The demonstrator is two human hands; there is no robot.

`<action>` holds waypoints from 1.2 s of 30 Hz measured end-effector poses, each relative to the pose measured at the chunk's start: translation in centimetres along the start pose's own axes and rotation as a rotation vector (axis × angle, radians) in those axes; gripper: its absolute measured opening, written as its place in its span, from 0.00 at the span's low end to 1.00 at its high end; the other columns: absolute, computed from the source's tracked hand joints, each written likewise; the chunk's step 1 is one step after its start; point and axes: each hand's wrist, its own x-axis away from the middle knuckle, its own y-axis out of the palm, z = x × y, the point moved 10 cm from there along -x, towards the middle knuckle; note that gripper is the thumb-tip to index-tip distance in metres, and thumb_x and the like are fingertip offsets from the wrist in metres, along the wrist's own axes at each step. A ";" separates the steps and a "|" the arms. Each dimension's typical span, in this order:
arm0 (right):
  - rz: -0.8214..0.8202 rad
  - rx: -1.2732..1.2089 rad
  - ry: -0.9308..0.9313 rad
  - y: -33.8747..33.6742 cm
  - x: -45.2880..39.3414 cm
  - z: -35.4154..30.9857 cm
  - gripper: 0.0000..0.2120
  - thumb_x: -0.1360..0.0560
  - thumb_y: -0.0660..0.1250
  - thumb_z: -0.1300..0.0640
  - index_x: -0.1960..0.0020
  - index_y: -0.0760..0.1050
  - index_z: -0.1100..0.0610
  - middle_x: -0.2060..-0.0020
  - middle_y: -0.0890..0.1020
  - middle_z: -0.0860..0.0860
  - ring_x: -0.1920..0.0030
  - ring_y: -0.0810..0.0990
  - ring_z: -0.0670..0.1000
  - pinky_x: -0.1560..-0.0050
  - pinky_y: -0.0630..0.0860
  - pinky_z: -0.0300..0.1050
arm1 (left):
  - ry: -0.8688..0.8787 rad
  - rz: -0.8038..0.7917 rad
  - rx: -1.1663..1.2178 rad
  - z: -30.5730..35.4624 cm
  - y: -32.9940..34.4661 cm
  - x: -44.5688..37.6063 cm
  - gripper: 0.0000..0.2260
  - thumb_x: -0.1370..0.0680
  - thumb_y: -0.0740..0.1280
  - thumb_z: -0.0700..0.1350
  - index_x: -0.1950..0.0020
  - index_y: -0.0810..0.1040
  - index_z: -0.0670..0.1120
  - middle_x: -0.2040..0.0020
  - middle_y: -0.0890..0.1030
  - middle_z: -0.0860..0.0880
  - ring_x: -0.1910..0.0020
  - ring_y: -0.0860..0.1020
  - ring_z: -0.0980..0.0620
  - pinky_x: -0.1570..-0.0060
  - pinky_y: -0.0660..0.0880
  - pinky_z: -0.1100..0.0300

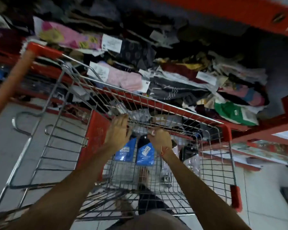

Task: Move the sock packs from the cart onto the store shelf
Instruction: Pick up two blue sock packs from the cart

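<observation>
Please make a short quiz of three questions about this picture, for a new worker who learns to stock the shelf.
1. True or false: both blue packs lie inside the cart.
2. Which hand is open with spread fingers? A) left hand B) right hand
3. Fill in: the frame of the shelf behind the cart is coloured ____.

Key:
1. True; they lie below the hands, inside the wire basket.
2. A; the right hand is curled at the far rim of the cart.
3. Red.
</observation>
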 end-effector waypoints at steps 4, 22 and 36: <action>-0.230 -0.131 0.242 5.7 -1.4 7.1 0.18 0.19 0.51 0.67 0.32 0.61 0.74 0.32 0.67 0.67 0.32 0.69 0.60 0.40 0.74 0.34 | -0.208 -0.185 0.088 -3.9 8.6 1.4 0.27 0.22 0.62 0.47 0.26 0.60 0.40 0.27 0.64 0.38 0.27 0.60 0.39 0.28 0.62 0.48; -0.195 0.246 0.035 13.3 -12.0 9.3 0.57 0.33 0.75 0.47 0.24 0.33 0.54 0.25 0.34 0.60 0.23 0.49 0.61 0.34 0.71 0.51 | -0.679 -0.287 0.254 -10.2 20.6 1.2 0.48 0.34 0.75 0.58 0.23 0.53 0.46 0.32 0.64 0.33 0.36 0.67 0.33 0.41 0.73 0.41; -0.172 0.332 0.068 13.9 -13.1 10.2 0.48 0.33 0.75 0.50 0.24 0.47 0.49 0.25 0.43 0.62 0.28 0.58 0.67 0.34 0.71 0.60 | -0.748 -0.256 0.262 -9.7 19.7 4.9 0.53 0.37 0.77 0.53 0.22 0.46 0.52 0.40 0.71 0.36 0.44 0.73 0.35 0.48 0.77 0.44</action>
